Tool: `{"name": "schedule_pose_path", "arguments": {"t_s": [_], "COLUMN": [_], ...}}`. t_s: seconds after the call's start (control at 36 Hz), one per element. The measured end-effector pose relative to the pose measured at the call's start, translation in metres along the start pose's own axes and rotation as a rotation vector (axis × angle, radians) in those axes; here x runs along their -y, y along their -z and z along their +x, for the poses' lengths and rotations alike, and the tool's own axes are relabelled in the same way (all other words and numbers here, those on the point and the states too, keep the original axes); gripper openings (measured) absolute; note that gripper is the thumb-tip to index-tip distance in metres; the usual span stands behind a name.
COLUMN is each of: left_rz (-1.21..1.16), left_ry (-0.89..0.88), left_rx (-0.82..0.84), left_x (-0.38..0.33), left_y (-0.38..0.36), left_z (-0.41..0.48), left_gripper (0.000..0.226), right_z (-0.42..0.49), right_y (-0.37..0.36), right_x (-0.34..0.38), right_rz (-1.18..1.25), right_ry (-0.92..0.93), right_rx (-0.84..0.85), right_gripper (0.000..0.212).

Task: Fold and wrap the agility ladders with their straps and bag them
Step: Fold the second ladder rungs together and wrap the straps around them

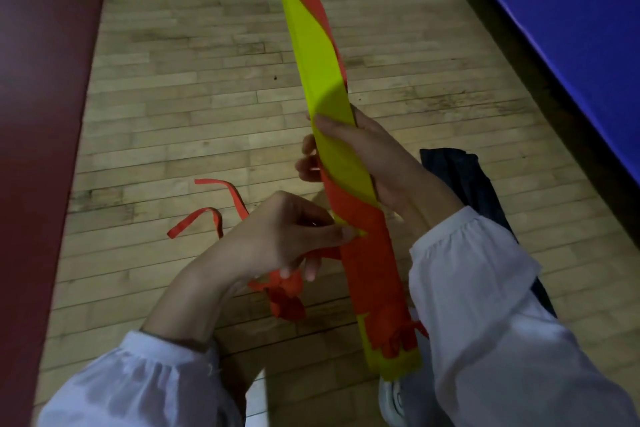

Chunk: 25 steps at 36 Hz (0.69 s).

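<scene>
Ladder bundle [332,135] gripped by right hand [374,156], left hand [287,232] pinching strap [367,253].

right hand [374,152] grips ladder bundle [329,90] | left hand [294,236] pinches strap [363,246]

head-worn | faces forward-down | close above left hand [277,236], right hand [375,156]

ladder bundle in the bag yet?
No: the right hand grips the strap-wrapped yellow ladder bundle out in the open, while the dark bag lies on the floor behind that arm.
</scene>
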<state>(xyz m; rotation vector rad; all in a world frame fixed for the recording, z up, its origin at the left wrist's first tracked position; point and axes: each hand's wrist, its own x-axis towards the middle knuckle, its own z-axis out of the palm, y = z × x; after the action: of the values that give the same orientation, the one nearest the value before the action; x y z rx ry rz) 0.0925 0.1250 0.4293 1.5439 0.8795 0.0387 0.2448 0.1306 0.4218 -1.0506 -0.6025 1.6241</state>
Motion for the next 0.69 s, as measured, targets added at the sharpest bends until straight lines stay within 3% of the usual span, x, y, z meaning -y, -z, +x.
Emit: {"name": "schedule_pose_path", "arguments": {"t_s": [0.14, 0.19, 0.31, 0.56, 0.69], "left_rz": [0.005, 0.005, -0.009, -0.046, 0.084], "left_ry": [0.011, 0.027, 0.076, 0.26, 0.313], "left_rx": [0.062, 0.073, 0.079, 0.197, 0.202], "left_x": [0.002, 0.004, 0.006, 0.014, 0.022], "left_y": [0.0, 0.002, 0.003, 0.001, 0.003], "left_z": [-0.002, -0.003, -0.002, 0.003, 0.005], "left_gripper": [0.031, 0.031, 0.034, 0.032, 0.028], "right_z": [-0.006, -0.007, -0.004, 0.002, 0.004], "right_y": [0.001, 0.003, 0.004, 0.003, 0.001], "right_x": [0.001, 0.0, 0.004, 0.0, -0.007], "right_rz": [0.369, 0.405, 0.309, 0.005, -0.171], "right_ry": [-0.154, -0.183, -0.236, -0.262, -0.254], "right_rx": [0.214, 0.253, 0.26, 0.06, 0.026], "right_gripper": [0.013, 0.015, 0.023, 0.032, 0.027]}}
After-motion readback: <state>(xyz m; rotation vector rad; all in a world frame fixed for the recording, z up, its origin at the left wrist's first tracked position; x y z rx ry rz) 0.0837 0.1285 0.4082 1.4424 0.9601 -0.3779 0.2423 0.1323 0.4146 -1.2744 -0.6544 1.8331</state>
